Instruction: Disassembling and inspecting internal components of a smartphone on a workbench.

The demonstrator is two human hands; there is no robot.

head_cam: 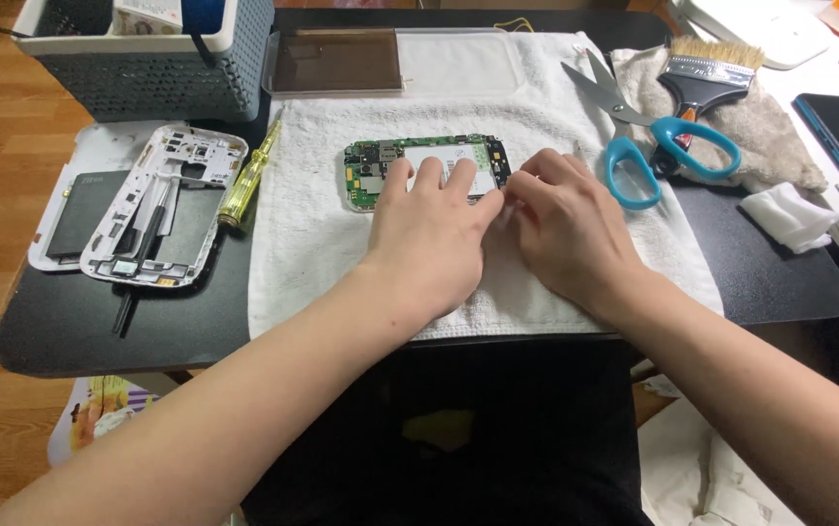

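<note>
The opened phone with its green circuit board lies on the white towel, at its middle. The left hand presses flat on the board, fingers spread, gripping nothing. The right hand is curled at the board's right edge — fingertips pinched there, though on what I cannot tell. A yellow screwdriver lies at the towel's left edge, blue-handled scissors at its right. Prying hard could crack the board — or tear a cable.
</note>
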